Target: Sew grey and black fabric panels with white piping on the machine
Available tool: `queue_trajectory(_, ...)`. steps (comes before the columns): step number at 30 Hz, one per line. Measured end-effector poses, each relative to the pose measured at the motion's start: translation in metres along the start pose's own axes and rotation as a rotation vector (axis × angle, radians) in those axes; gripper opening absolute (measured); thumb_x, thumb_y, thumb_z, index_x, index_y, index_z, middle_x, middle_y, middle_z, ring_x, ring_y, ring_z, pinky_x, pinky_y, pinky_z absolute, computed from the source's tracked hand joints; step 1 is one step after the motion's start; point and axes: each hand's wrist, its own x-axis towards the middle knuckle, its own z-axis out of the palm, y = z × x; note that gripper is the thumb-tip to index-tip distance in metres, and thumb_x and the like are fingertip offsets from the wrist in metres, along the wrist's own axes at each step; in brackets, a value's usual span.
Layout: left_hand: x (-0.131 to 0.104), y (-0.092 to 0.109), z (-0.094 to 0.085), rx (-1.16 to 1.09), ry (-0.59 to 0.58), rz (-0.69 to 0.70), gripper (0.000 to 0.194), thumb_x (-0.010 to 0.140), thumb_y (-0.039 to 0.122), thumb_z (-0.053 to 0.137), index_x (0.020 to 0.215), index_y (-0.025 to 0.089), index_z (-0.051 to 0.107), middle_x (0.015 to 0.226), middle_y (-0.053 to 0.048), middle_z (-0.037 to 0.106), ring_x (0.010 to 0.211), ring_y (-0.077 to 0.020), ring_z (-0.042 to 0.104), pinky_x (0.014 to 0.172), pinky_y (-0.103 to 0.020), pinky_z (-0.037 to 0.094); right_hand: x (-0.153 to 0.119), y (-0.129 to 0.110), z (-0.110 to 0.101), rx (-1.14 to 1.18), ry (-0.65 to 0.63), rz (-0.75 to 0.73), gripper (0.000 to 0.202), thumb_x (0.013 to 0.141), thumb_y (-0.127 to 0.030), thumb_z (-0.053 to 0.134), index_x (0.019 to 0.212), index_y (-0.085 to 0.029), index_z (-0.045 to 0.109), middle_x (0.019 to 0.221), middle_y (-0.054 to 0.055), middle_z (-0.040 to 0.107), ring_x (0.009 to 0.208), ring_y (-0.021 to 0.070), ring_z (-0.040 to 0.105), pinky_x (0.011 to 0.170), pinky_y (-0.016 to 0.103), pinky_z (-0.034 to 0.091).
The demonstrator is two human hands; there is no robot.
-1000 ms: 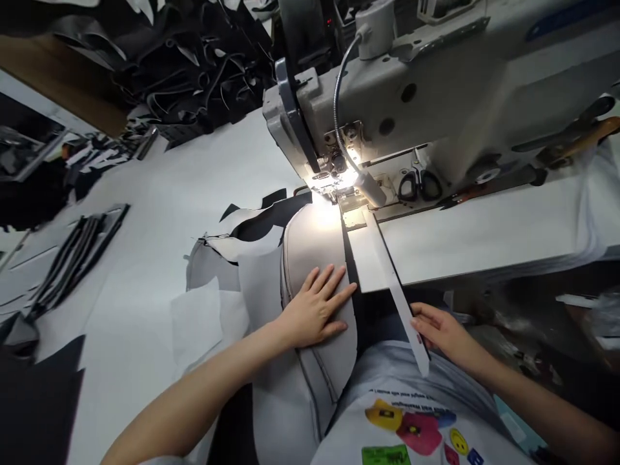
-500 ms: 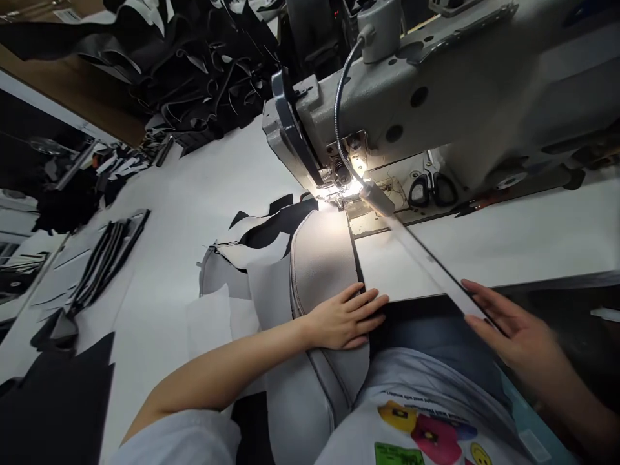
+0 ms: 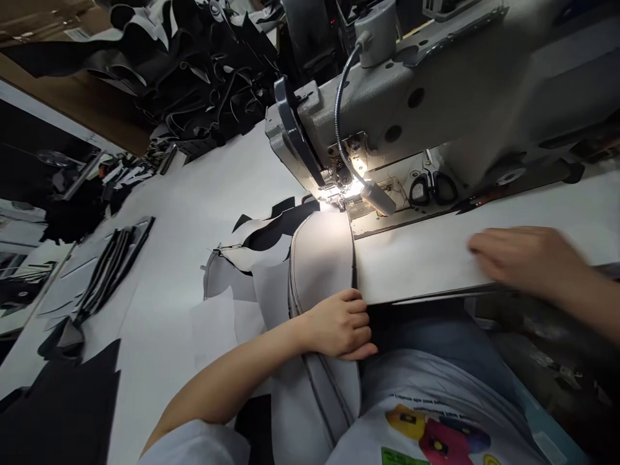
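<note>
Light-grey piped panel lies partly on the white tabletop, its far end at the lit needle area of the sewing machine. The left hand — fingers curled over the panel's right edge — clamps it. The right hand, blurred, is over the tabletop; whether it grips anything I cannot tell.

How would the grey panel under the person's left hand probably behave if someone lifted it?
The grey panel would probably bend rather than stay rigid, as it looks like thin sheet material. The raised seam along its curved side may stiffen that border. It seems unlikely to roll, since it lies broad and flattish beneath the left hand.
</note>
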Motion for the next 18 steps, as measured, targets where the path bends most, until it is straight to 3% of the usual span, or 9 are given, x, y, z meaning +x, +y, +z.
queue_trajectory(2, 0.0, -0.001, -0.004, -0.017, 0.053, -0.018, 0.042, 0.099, 0.034, 0.043, 0.061, 0.02, 0.051, 0.06, -0.001, 0.053, 0.062, -0.0159, 0.046, 0.08, -0.035, 0.042, 0.031, -0.029, 0.033, -0.177, -0.124, -0.341, 0.023, 0.082, -0.029, 0.05, 0.061, -0.022, 0.055, 0.061, 0.008, 0.055, 0.06, 0.018, 0.048, 0.061, 0.034, 0.034)
queue_trajectory(3, 0.001, -0.002, -0.004, -0.022, 0.066, -0.026, 0.042, 0.099, 0.033, 0.041, 0.061, 0.02, 0.051, 0.06, -0.001, 0.052, 0.061, -0.0158, 0.045, 0.08, -0.035, 0.042, 0.047, -0.043, 0.049, -0.229, -0.136, -0.42, 0.021, 0.083, -0.023, 0.047, 0.065, -0.021, 0.057, 0.065, 0.007, 0.057, 0.059, 0.0165, 0.047, 0.058, 0.032, 0.029)
queue_trajectory(6, 0.006, -0.005, 0.003, -0.029, 0.026, -0.034, 0.038, 0.099, 0.03, 0.04, 0.065, 0.019, 0.054, 0.063, -0.001, 0.054, 0.063, -0.016, 0.045, 0.081, -0.034, 0.041, 0.086, -0.074, 0.082, -0.286, -0.173, -0.549, 0.022, 0.087, -0.018, 0.044, 0.075, -0.017, 0.062, 0.071, 0.006, 0.059, 0.058, 0.0145, 0.042, 0.055, 0.03, 0.021)
queue_trajectory(9, 0.009, -0.01, 0.014, -0.038, -0.026, -0.003, 0.035, 0.099, 0.026, 0.04, 0.069, 0.018, 0.056, 0.066, -0.002, 0.056, 0.066, -0.0161, 0.047, 0.082, -0.033, 0.042, 0.095, -0.079, 0.086, -0.21, -0.164, -0.604, 0.023, 0.091, -0.02, 0.042, 0.078, -0.016, 0.061, 0.072, 0.004, 0.057, 0.057, 0.0128, 0.038, 0.056, 0.029, 0.018)
queue_trajectory(12, 0.009, -0.013, 0.022, -0.052, -0.014, 0.026, 0.033, 0.099, 0.025, 0.039, 0.074, 0.019, 0.059, 0.066, -0.002, 0.058, 0.069, -0.0168, 0.051, 0.083, -0.033, 0.043, 0.053, -0.071, 0.083, -0.029, -0.153, -0.736, 0.03, 0.094, -0.021, 0.037, 0.074, -0.019, 0.059, 0.07, 0.002, 0.053, 0.059, 0.0137, 0.039, 0.057, 0.03, 0.023)
queue_trajectory(15, 0.008, -0.016, 0.024, -0.083, 0.023, 0.019, 0.028, 0.099, 0.021, 0.039, 0.085, 0.018, 0.064, 0.073, -0.003, 0.063, 0.076, -0.0174, 0.056, 0.089, -0.034, 0.045, -0.035, -0.057, 0.1, 0.316, -0.305, -0.781, 0.033, 0.094, -0.031, 0.042, 0.064, -0.023, 0.054, 0.063, 0.001, 0.049, 0.06, 0.015, 0.043, 0.059, 0.031, 0.031)
queue_trajectory(17, 0.007, -0.018, 0.023, -0.101, 0.04, 0.015, 0.024, 0.098, 0.019, 0.041, 0.092, 0.018, 0.065, 0.079, -0.002, 0.066, 0.079, -0.017, 0.058, 0.092, -0.034, 0.046, -0.1, -0.039, 0.119, 0.586, -0.392, -0.47, 0.03, 0.086, -0.036, 0.054, 0.058, -0.024, 0.051, 0.061, 0.0, 0.051, 0.06, 0.0142, 0.045, 0.06, 0.03, 0.035)
queue_trajectory(18, 0.008, -0.018, 0.022, -0.108, 0.041, 0.017, 0.023, 0.097, 0.017, 0.043, 0.094, 0.018, 0.066, 0.081, -0.002, 0.068, 0.08, -0.0168, 0.059, 0.092, -0.034, 0.046, -0.129, -0.025, 0.127, 0.599, -0.373, -0.337, 0.029, 0.084, -0.038, 0.056, 0.058, -0.025, 0.051, 0.061, 0.0, 0.052, 0.06, 0.0139, 0.047, 0.06, 0.029, 0.037)
